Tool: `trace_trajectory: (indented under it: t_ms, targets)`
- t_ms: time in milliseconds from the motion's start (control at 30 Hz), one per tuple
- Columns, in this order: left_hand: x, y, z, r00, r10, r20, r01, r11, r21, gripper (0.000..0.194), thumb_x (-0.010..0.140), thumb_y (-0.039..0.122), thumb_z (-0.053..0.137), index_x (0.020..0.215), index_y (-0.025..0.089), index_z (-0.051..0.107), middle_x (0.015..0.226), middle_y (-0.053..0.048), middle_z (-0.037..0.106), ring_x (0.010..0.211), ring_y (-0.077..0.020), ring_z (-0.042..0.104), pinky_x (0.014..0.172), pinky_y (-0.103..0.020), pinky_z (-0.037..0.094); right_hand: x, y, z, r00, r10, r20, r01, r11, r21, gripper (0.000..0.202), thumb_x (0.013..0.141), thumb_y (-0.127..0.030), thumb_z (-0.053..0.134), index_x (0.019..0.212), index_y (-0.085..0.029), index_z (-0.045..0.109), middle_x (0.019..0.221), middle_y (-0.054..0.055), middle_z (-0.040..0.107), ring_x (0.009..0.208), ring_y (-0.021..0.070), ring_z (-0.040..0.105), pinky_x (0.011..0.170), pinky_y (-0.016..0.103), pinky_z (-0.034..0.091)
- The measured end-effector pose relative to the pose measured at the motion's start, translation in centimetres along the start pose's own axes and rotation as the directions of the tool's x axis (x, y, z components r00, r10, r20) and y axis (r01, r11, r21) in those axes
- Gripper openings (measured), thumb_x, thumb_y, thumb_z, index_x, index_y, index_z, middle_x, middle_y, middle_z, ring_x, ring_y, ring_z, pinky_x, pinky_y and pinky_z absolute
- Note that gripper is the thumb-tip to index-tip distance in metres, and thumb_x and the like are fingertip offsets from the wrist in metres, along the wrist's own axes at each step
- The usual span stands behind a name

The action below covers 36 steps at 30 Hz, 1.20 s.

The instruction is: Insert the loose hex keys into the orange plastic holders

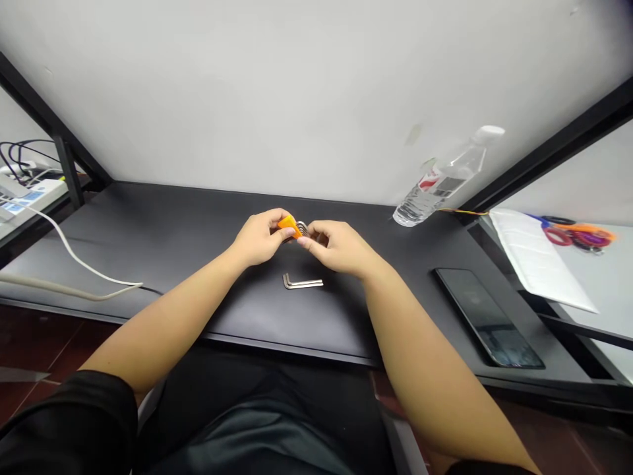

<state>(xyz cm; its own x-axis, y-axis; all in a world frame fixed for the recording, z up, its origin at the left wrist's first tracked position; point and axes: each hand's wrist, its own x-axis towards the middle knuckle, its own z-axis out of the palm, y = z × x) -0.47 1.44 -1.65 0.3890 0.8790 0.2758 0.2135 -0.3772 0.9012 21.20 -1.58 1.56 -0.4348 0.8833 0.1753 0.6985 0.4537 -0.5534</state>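
My left hand (261, 237) grips an orange hex key holder (291, 227) between thumb and fingers, above the black table. Several silver hex keys (302, 229) show their bent ends at the holder's right side. My right hand (336, 245) is closed at those keys, thumb against the holder's lower edge; its curled fingertips are partly hidden, so which key they pinch cannot be made out. Below the hands, loose L-shaped hex keys (304, 284) lie side by side on the table, their short ends to the left.
A water bottle (440, 181) stands at the back right of the black table (163, 224). A phone (487, 316) lies at the right. White cables (84, 260) cross the left end. A white padded sheet (537, 257) and coloured cables (578, 234) lie beyond the right edge.
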Motion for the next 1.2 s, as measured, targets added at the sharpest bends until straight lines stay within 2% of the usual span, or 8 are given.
trace_trajectory:
  t_ms: [67,200,467,567,700,833,967,1200]
  targets:
    - [0.1,-0.2,-0.1,1.0,-0.018,-0.015,0.019,1.0,0.01,0.016,0.086,0.029,0.067,0.097,0.019,0.067,0.088,-0.005,0.076,0.08,-0.0187,0.071,0.082,-0.033,0.056,-0.2,-0.2,-0.3,0.976,0.011,0.218,0.001,0.999,-0.054,0.032,0.086,-0.052,0.067,0.087,-0.02,0.069,0.081,0.002,0.069,0.066,0.015,0.056,0.061,0.028,0.036]
    - [0.2,-0.4,-0.3,0.999,-0.04,-0.031,0.041,0.999,0.03,0.015,0.086,0.027,0.065,0.098,0.019,0.068,0.089,-0.005,0.076,0.078,-0.0185,0.072,0.082,-0.034,0.056,-0.4,-0.8,0.0,0.836,0.034,0.548,0.034,0.993,-0.114,0.031,0.077,-0.053,0.076,0.086,-0.023,0.071,0.079,0.0,0.068,0.067,0.015,0.056,0.059,0.027,0.034]
    - [0.0,0.1,-0.2,0.998,-0.056,0.003,0.055,0.995,0.077,0.013,0.086,0.027,0.066,0.096,0.02,0.068,0.09,-0.005,0.077,0.081,-0.0197,0.072,0.083,-0.035,0.056,-0.4,-1.6,0.9,0.765,0.094,0.637,0.0,0.989,-0.146,0.022,0.08,-0.045,0.069,0.083,-0.023,0.067,0.079,0.0,0.065,0.064,0.0146,0.054,0.054,0.027,0.034]
    - [0.0,0.0,-0.2,0.998,-0.058,0.013,0.057,0.997,0.06,0.013,0.085,0.028,0.066,0.096,0.02,0.068,0.089,-0.004,0.077,0.081,-0.0196,0.072,0.083,-0.034,0.056,-0.5,-1.7,0.7,0.775,0.048,0.63,0.026,0.994,-0.107,0.015,0.078,-0.037,0.069,0.081,-0.022,0.066,0.076,0.0,0.065,0.061,0.0134,0.053,0.054,0.026,0.035]
    - [0.1,-0.3,-0.2,0.999,-0.05,0.02,0.049,0.999,0.018,0.016,0.085,0.031,0.067,0.095,0.019,0.067,0.092,-0.006,0.077,0.083,-0.0196,0.072,0.084,-0.033,0.056,-0.9,-1.6,-0.6,0.859,-0.119,0.498,0.12,0.992,0.03,0.013,0.081,-0.033,0.066,0.077,-0.02,0.065,0.068,-0.001,0.063,0.058,0.0123,0.051,0.056,0.026,0.037]
    - [0.1,-0.4,-0.1,0.999,-0.032,0.036,0.033,0.999,-0.023,0.018,0.086,0.033,0.067,0.096,0.018,0.066,0.091,-0.006,0.076,0.084,-0.0197,0.072,0.083,-0.033,0.056,-1.2,-1.2,-1.7,0.975,-0.211,0.066,0.184,0.942,0.281,0.02,0.091,-0.038,0.062,0.091,-0.02,0.069,0.081,0.003,0.07,0.07,0.0157,0.061,0.066,0.028,0.049]
    - [0.1,-0.1,0.0,0.998,-0.024,0.063,0.027,0.999,-0.046,0.018,0.087,0.032,0.067,0.096,0.018,0.066,0.094,-0.008,0.076,0.083,-0.0191,0.072,0.084,-0.034,0.055,-0.9,-0.4,-1.2,0.929,-0.055,-0.367,0.201,0.905,0.374,0.028,0.095,-0.047,0.059,0.106,-0.023,0.068,0.096,0.007,0.072,0.088,0.0217,0.069,0.081,0.036,0.057]
    - [-0.1,0.7,0.1,0.992,0.025,0.121,-0.007,0.989,-0.147,0.026,0.087,0.039,0.07,0.097,0.016,0.065,0.095,-0.01,0.075,0.085,-0.0189,0.07,0.085,-0.035,0.055,-0.3,0.0,0.1,0.894,-0.032,-0.447,0.19,0.93,0.314,0.028,0.096,-0.045,0.058,0.109,-0.023,0.069,0.102,0.009,0.073,0.094,0.0246,0.071,0.088,0.041,0.058]
